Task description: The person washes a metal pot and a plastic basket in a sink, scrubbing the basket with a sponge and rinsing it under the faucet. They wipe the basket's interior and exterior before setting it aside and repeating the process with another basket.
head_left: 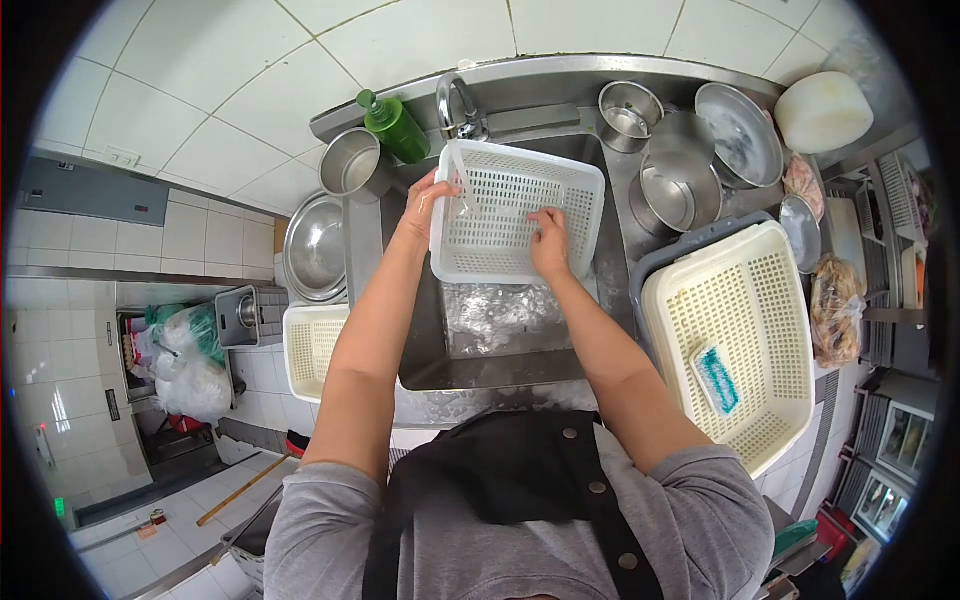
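Observation:
Over the steel sink (480, 372), a white perforated plastic basket (490, 264) is held tilted under the faucet (458, 106). My left hand (425, 205) grips the basket's left rim, its fingers wrapped around the edge. A stream of water runs from the spout into the left end of the basket. Inside it, the fingers of my right hand (549, 240) are partly bent and slightly apart, their tips at the slotted bottom. Nothing shows between them. Water ripples in the sink below.
Right of the sink, a cream basket (735, 290) holds a blue-and-white scrubber (715, 380). Steel pots (678, 190) and a pan (740, 135) stand behind it. A green pump bottle (395, 128), a steel pot (352, 165) and a cream basket (316, 352) are on the left.

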Demonstrator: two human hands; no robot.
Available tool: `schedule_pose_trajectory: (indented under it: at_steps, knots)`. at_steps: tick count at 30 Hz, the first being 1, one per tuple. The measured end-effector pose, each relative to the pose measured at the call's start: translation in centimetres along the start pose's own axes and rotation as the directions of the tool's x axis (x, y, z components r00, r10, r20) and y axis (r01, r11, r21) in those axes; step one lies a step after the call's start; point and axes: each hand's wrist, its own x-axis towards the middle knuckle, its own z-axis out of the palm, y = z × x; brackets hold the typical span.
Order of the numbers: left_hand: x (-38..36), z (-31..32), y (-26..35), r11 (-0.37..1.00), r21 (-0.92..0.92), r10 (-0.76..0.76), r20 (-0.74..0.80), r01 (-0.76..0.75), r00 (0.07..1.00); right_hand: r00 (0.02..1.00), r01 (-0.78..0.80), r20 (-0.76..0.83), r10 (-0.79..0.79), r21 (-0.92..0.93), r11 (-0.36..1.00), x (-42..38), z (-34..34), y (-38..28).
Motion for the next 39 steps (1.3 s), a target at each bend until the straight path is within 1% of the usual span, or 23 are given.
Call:
schedule_pose_trajectory:
  at_steps: [3, 6, 8, 12, 15, 18, 20, 21, 23, 24, 26, 27, 28, 29, 30, 31, 32, 33, 34, 35, 36, 37, 39]
  knots:
    - [-0.3, 0.4, 0.3, 0.999, -0.034, 0.011, 0.016, -0.011, 1.000, 1.000, -0.015, 0.006, 0.015, 0.009, 1.000, 0.1, -0.2, -0.4]
    - [0.5, -0.3, -0.3, 1.000, -0.008, 0.008, 0.026, -0.008, 1.000, 0.999, -0.043, -0.007, 0.043, 0.019, 0.999, 0.2, -0.2, -0.5]
    - [0.3, -0.1, -0.1, 1.000, -0.004, 0.014, 0.024, -0.014, 1.000, 1.000, 0.007, 0.008, -0.007, -0.028, 1.000, 0.4, -0.3, -0.2]
    - [0.8, 0.1, 0.0, 1.000, -0.006, 0.014, 0.014, -0.014, 1.000, 1.000, 0.006, -0.026, -0.006, 0.003, 1.000, 1.0, -0.4, -0.3]
    - [1.7, -0.6, -0.2, 1.000, -0.012, 0.027, 0.033, -0.026, 0.999, 1.000, 0.017, 0.018, -0.016, -0.021, 1.000, 1.5, -0.4, -0.1]
    - [1.9, 0.0, 0.1, 0.999, -0.019, 0.033, 0.044, -0.033, 0.998, 0.999, 0.037, -0.026, -0.038, -0.037, 0.999, 1.8, -0.2, 0.1]
    - [2.0, 0.3, 0.2, 0.999, -0.027, 0.029, 0.042, -0.027, 0.999, 0.984, 0.160, -0.061, -0.170, -0.145, 0.976, 1.9, 0.4, 0.8]
    - [2.0, 0.4, 0.3, 0.999, -0.035, 0.025, 0.042, -0.024, 0.999, 0.984, 0.160, -0.059, -0.170, -0.143, 0.977, 2.0, 0.6, 1.2]
    - [1.9, 0.8, 0.2, 0.999, -0.041, 0.019, 0.059, -0.016, 0.998, 0.968, -0.043, -0.250, 0.022, -0.077, 0.996, 2.2, -0.4, -1.2]
    - [1.9, 1.0, 0.1, 0.999, -0.047, 0.011, 0.079, -0.007, 0.997, 0.969, -0.041, -0.247, 0.021, -0.076, 0.996, 2.1, -0.2, -1.3]
    - [1.7, 2.0, 0.4, 0.999, -0.040, -0.006, 0.060, 0.008, 0.998, 0.978, 0.073, -0.191, -0.080, -0.047, 0.996, 2.0, 0.2, -1.4]
    - [1.7, 2.5, 0.6, 0.999, -0.036, -0.022, 0.043, 0.024, 0.999, 0.978, 0.072, -0.193, -0.080, -0.048, 0.996, 1.7, 0.4, -1.4]
    - [1.9, 2.8, 0.8, 0.999, -0.037, -0.022, 0.047, 0.024, 0.999, 0.991, 0.068, -0.116, -0.068, -0.007, 0.998, 1.2, 0.7, -1.6]
    - [2.1, 3.2, 1.0, 0.999, 0.026, -0.044, -0.008, 0.044, 0.999, 0.998, 0.059, -0.038, -0.057, 0.034, 0.998, 0.9, 0.9, -1.6]
    - [2.2, 3.5, 1.2, 0.994, 0.087, -0.064, -0.065, 0.069, 0.996, 0.998, 0.055, -0.039, -0.054, 0.033, 0.998, 0.7, 1.1, -1.6]
    - [1.8, 3.9, 1.7, 0.994, 0.087, -0.067, -0.065, 0.073, 0.996, 0.994, -0.035, 0.104, 0.021, 0.129, 0.991, 0.4, 1.7, -0.9]
    - [0.9, 4.3, 2.4, 0.985, 0.159, -0.048, -0.102, 0.064, 0.994, 0.964, -0.136, 0.253, 0.080, 0.212, 0.968, 0.1, 2.5, 0.0]
    - [0.3, 4.3, 2.9, 0.971, 0.234, -0.025, -0.138, 0.057, 0.990, 0.963, -0.139, 0.256, 0.081, 0.216, 0.967, 0.1, 3.5, 0.8]
    - [0.0, 3.7, 3.1, 0.969, 0.241, -0.027, -0.142, 0.061, 0.989, 0.932, -0.246, 0.318, 0.171, 0.212, 0.946, 0.4, 4.4, 1.0]
    - [-0.4, 3.0, 3.3, 0.972, 0.227, -0.019, -0.188, 0.062, 0.982, 0.888, -0.352, 0.380, 0.257, 0.202, 0.914, 0.7, 5.2, 1.2]
    - [-0.8, 2.2, 3.5, 0.975, 0.213, -0.011, -0.233, 0.062, 0.972, 0.887, -0.355, 0.384, 0.257, 0.211, 0.911, 0.8, 6.0, 1.4]
    - [-1.4, 1.8, 3.9, 0.973, 0.221, -0.010, -0.238, 0.064, 0.971, 0.897, -0.351, 0.356, 0.263, 0.209, 0.913, 1.2, 6.3, 0.1]
    - [-2.5, 1.0, 4.6, 0.990, 0.143, 0.026, -0.254, 0.011, 0.967, 0.904, -0.350, 0.332, 0.270, 0.212, 0.912, 2.5, 8.0, -1.1]
